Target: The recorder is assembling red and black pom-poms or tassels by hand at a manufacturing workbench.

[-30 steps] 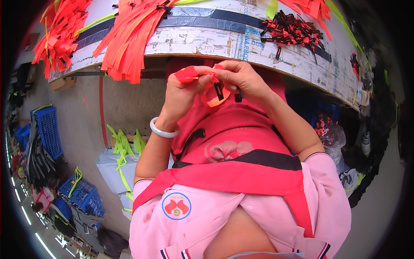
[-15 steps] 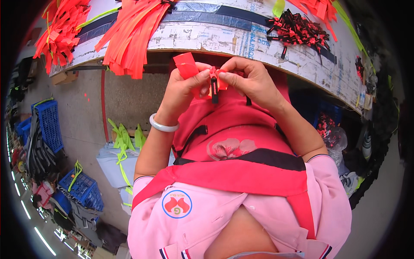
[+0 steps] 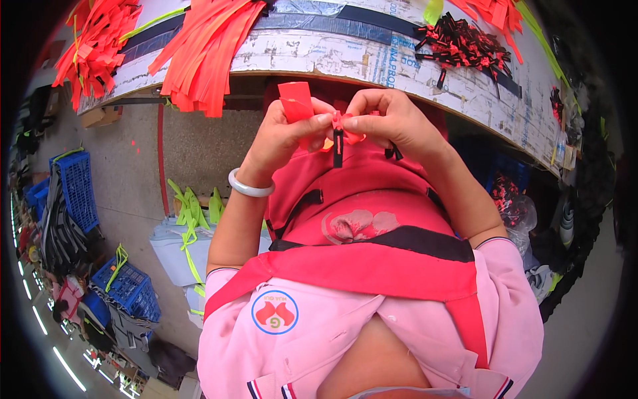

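With our left grip (image 3: 284, 136) we are pinching an orange strip (image 3: 296, 100), whose one end is sticking up above it. With our right grip (image 3: 400, 128) we are also pinching orange material, just beside. Between the two, a black tab (image 3: 338, 151) is hanging down before the red apron (image 3: 372, 176). Another black piece (image 3: 394, 152) is showing under the right grip; we cannot tell how it is being held. Beyond, on the white surface (image 3: 292, 60), a dark pile (image 3: 462, 48) is lying.

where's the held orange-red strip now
In the head view, the orange-red strip sticks up from the left hand, above and left of the dangling black tab.
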Demonstrator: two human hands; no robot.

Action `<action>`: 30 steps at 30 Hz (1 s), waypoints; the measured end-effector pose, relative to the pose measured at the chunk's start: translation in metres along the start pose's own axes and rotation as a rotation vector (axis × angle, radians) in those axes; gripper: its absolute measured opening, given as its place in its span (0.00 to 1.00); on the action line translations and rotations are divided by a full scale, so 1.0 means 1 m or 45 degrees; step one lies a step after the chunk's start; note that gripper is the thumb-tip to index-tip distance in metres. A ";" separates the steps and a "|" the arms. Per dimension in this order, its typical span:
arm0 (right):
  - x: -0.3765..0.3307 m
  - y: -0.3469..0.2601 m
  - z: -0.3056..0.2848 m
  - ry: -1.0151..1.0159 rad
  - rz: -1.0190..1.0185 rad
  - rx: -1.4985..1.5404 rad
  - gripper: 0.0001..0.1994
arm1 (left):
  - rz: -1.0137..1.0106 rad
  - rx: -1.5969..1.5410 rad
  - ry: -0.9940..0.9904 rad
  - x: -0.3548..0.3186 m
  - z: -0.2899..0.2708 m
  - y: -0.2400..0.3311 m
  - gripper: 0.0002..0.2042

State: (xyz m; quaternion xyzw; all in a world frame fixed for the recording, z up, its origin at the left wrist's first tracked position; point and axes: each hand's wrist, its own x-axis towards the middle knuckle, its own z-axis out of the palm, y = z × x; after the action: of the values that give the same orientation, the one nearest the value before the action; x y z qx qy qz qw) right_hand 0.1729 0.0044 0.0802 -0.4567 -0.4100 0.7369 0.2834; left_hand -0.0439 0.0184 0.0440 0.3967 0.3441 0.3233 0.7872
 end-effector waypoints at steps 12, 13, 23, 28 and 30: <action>0.004 0.008 0.002 -0.031 0.044 -0.008 0.10 | -0.099 -0.288 -0.028 -0.001 -0.005 -0.013 0.07; 0.004 0.007 0.003 -0.003 0.030 -0.024 0.10 | -0.100 -0.298 -0.042 -0.001 -0.006 -0.014 0.07; 0.005 0.018 0.006 -0.005 0.004 0.103 0.09 | -0.088 -0.139 -0.019 0.001 -0.007 -0.014 0.08; 0.009 0.035 0.018 0.309 -0.351 -0.023 0.07 | 0.137 0.088 0.166 0.000 0.006 -0.020 0.08; 0.009 0.039 0.017 0.338 -0.472 -0.126 0.06 | 0.229 0.127 0.185 -0.004 0.010 -0.024 0.06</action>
State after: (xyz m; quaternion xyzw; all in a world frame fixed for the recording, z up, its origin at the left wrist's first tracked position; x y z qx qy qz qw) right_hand 0.1519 -0.0137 0.0470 -0.4797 -0.4816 0.5848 0.4427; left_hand -0.0327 0.0003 0.0292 0.4402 0.3789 0.4030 0.7073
